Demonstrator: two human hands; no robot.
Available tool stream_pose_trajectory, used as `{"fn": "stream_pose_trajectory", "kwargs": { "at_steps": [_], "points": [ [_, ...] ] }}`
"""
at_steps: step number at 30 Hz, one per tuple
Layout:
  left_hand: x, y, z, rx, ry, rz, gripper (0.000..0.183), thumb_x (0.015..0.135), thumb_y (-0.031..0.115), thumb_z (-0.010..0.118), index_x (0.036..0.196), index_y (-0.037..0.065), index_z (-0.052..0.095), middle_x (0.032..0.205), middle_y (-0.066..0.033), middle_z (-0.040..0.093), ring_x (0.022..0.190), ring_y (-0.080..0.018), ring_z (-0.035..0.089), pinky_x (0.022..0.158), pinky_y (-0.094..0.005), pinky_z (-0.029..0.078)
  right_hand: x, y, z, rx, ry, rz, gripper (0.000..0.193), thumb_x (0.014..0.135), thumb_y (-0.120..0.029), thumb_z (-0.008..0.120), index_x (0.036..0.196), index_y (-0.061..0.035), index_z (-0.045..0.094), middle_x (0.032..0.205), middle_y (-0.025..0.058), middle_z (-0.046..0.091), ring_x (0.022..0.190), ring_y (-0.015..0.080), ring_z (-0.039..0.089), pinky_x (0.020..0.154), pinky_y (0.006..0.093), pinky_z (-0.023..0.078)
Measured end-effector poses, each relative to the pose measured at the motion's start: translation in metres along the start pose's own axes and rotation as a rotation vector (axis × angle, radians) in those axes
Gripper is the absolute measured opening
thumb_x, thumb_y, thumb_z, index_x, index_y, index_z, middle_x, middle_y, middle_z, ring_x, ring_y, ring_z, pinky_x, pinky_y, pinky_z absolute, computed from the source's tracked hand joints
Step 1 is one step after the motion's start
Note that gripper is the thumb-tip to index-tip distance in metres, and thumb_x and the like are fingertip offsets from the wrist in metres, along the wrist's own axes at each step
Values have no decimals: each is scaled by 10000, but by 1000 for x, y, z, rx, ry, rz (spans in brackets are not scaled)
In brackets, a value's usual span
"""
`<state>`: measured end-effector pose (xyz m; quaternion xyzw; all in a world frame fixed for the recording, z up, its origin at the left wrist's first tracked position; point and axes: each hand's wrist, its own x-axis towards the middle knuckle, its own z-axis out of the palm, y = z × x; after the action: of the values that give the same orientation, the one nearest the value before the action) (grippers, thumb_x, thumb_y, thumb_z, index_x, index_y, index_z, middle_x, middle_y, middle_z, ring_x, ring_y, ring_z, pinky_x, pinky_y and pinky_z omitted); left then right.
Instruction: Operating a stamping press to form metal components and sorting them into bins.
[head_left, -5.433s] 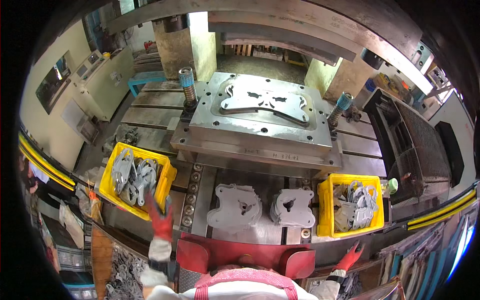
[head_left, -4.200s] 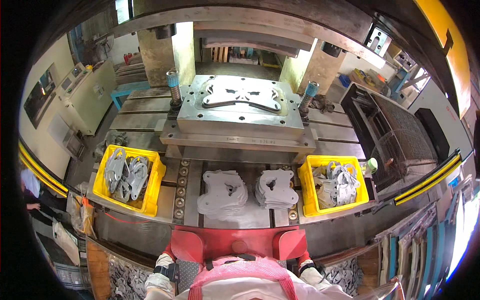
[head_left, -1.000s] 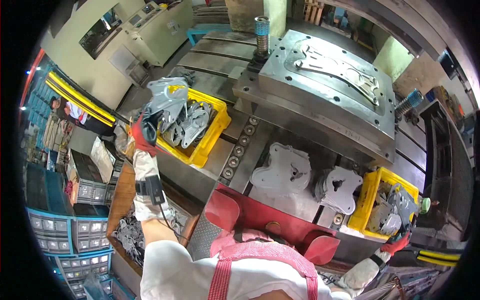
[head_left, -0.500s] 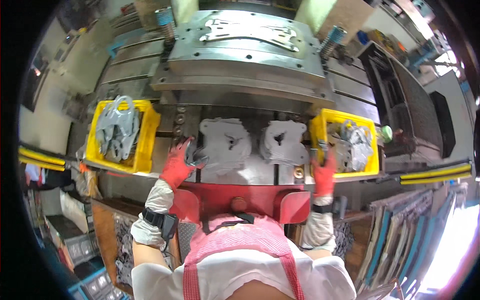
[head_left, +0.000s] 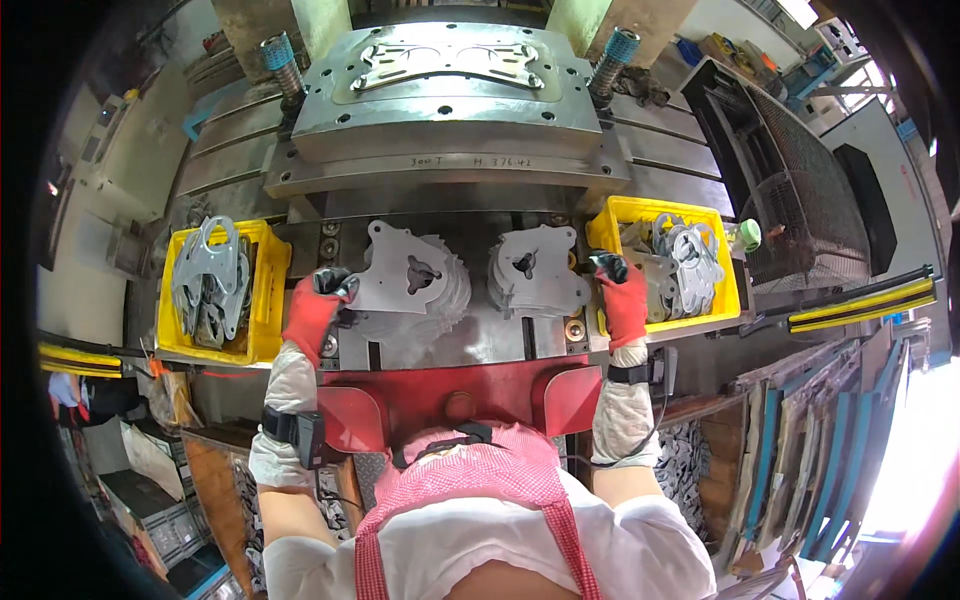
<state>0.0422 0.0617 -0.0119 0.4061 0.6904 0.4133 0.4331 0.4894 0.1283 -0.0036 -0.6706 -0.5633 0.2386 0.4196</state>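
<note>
My left hand (head_left: 322,308), in a red glove with dark fingertips, pinches the left corner of a flat grey metal plate (head_left: 398,268). That plate lies on top of the left stack of plates (head_left: 455,300), turned slightly askew. A second stack of similar plates (head_left: 530,268) stands to its right, each plate with a cut-out in the middle. My right hand (head_left: 622,298), gloved alike, has its fingers curled together between this stack and the right yellow bin (head_left: 728,290); what they hold, if anything, is hidden.
Beyond the stacks sits a steel die block (head_left: 450,145) with a flat metal part (head_left: 447,66) on top, between two spring posts (head_left: 283,62). A left yellow bin (head_left: 272,290) holds loose metal parts. A red guard (head_left: 460,390) borders the near edge.
The view has shifted. My left hand has closed on the top plate's corner, which now sticks out to the left. My right hand has drawn its fingers in beside the right bin.
</note>
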Motion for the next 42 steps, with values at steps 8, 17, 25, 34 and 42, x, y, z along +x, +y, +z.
{"fn": "stream_pose_trajectory", "kwargs": {
  "at_steps": [8,17,25,34,42],
  "points": [
    [0,-16,-8,-83,-179,-28,305,713,76,660,1008,30,598,770,1,589,667,-82,545,593,-233,463,-2,27,19,-42,-186,206,284,733,-231,633,912,-11,618,816,143,639,759,316,596,682,355,453],
    [1,-12,-2,127,-106,95,322,685,107,690,998,60,631,850,-16,649,770,-81,577,717,-237,446,-12,-13,4,0,161,20,174,721,-141,623,854,-29,623,777,133,624,721,282,594,652,354,447],
    [0,-8,0,129,-100,64,342,687,146,703,1008,58,626,857,-25,649,788,-89,583,738,-237,443,5,60,12,-69,-336,110,474,698,-235,686,1086,-7,537,1042,178,582,968,281,555,825,328,425],
    [-1,-12,2,94,-97,80,331,700,171,701,996,43,623,873,-36,649,804,-94,584,751,-244,443,11,33,13,14,-168,116,289,728,-188,639,956,-14,610,865,173,625,838,316,588,730,358,451],
    [-18,12,4,176,-283,90,701,558,113,781,1192,52,488,1068,-82,594,959,-133,557,836,-268,434,-48,-36,-16,24,-158,211,337,706,-137,649,1017,-27,578,1027,171,579,949,306,557,798,354,436]
  ]
}}
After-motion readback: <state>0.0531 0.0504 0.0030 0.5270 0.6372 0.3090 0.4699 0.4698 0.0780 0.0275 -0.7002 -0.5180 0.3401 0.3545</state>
